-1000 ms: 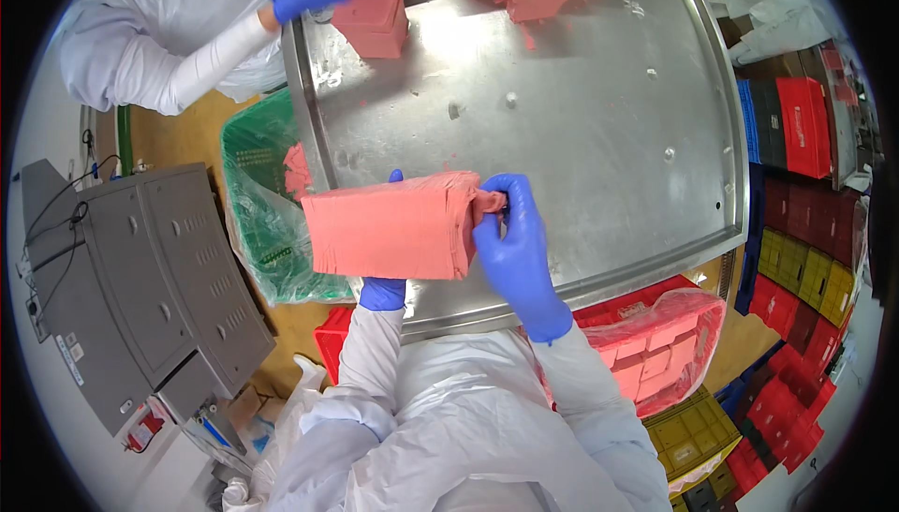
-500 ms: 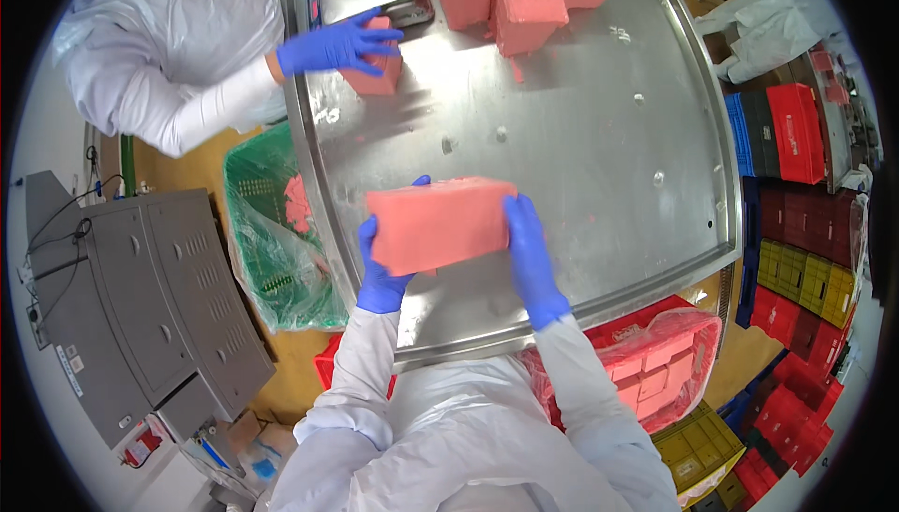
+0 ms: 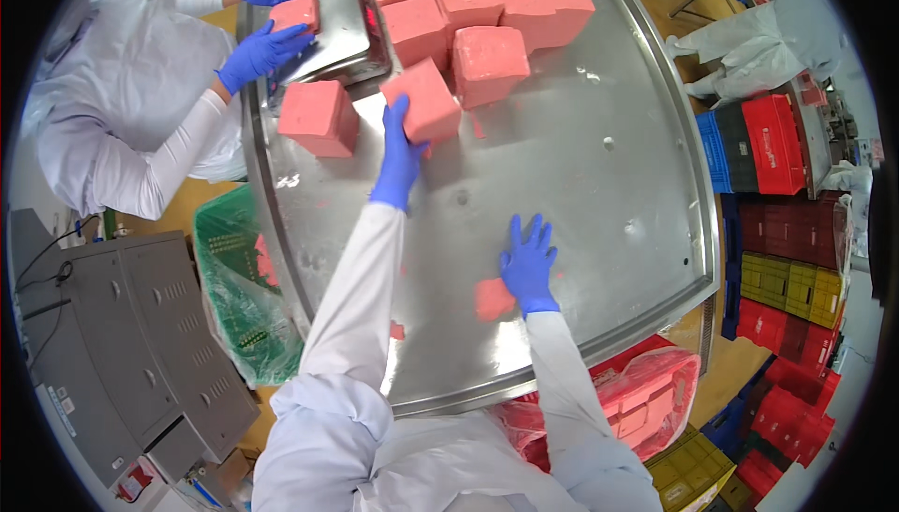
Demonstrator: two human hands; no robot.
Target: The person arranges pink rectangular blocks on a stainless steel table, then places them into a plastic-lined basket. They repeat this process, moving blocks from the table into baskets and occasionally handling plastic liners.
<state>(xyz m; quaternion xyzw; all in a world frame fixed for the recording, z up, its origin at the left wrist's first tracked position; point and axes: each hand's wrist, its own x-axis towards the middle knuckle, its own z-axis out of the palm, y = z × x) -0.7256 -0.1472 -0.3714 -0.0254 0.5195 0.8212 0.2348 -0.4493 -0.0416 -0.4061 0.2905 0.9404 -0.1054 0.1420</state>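
Pink block (image 3: 429, 100) moved forward, left fingers (image 3: 398, 115) (blue-gloved) against its left side.

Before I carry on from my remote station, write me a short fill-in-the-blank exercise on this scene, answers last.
1. The person's left hand holds a block coloured ____.
2. A small pink scrap lies on the metal table, just to the ____ of the open right hand.
3. Left of the table, the plastic-lined basket is coloured ____.

Missing words: pink; left; green.
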